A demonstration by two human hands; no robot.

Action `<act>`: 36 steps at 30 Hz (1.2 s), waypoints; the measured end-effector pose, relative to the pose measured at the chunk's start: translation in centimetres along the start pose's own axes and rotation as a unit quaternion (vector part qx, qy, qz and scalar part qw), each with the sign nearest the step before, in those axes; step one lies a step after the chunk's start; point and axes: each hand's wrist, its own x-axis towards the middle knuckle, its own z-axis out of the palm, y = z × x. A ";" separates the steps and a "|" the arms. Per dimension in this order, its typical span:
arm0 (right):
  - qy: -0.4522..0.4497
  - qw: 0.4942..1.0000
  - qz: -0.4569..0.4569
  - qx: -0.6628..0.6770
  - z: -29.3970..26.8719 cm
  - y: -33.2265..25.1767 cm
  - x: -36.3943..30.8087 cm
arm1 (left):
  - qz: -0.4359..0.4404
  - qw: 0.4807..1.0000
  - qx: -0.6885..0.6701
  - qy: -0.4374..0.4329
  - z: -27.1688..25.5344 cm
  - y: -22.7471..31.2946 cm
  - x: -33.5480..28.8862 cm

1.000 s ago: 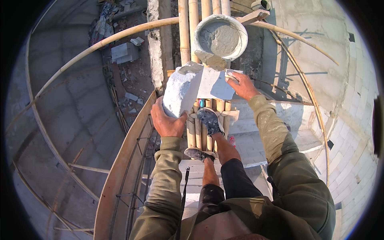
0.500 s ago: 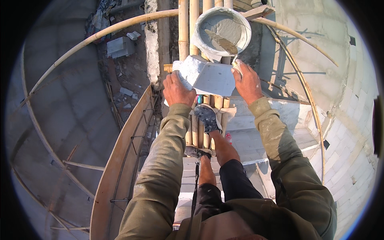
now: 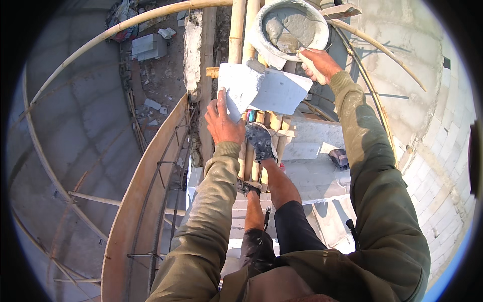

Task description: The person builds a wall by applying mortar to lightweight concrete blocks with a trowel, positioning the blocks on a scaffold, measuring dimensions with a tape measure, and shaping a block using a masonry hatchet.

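Observation:
My left hand (image 3: 223, 121) grips the lower left edge of a rough-faced white block (image 3: 240, 89). A dab of grey mortar (image 3: 255, 64) sits on that block's upper corner. A second, smoother white block (image 3: 283, 91) lies against its right side. My right hand (image 3: 324, 65) is closed round the pale handle of a trowel (image 3: 313, 69). The trowel's blade reaches into wet grey mortar (image 3: 302, 27) in a round bucket (image 3: 322, 38), just beyond the blocks; mortar partly hides the blade.
My feet stand on a narrow platform of bamboo poles (image 3: 250, 158). To the left are a long board (image 3: 136, 201) and a rebar cage (image 3: 163, 191). Curved bamboo poles (image 3: 146, 16) cross the far side. A dark power tool (image 3: 338, 158) lies on a ledge to the right.
My right hand has moved up and right, the trowel's blade now deeper in the mortar. The rough block has tilted more upright under my left hand, and the smooth block has turned.

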 end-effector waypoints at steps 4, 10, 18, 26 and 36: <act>-0.001 0.994 -0.084 0.065 1.9 2.7 -5.1 | 0.027 0.986 -0.119 0.117 0.9 -4.2 -0.6; 0.009 0.968 -0.234 -0.084 6.4 8.0 -13.8 | -0.021 0.969 -0.214 0.125 0.5 -4.4 -0.8; 0.113 0.848 -0.424 -0.297 16.2 13.1 -16.3 | -0.045 0.909 -0.406 0.087 0.8 -5.6 -1.0; 0.140 0.831 -0.427 -0.328 17.7 12.3 -18.1 | -0.046 0.906 -0.410 0.099 0.4 -6.2 -0.9; -0.013 0.908 -0.265 -0.323 19.0 7.3 -19.1 | -0.041 0.912 -0.388 0.127 1.1 -6.2 -1.6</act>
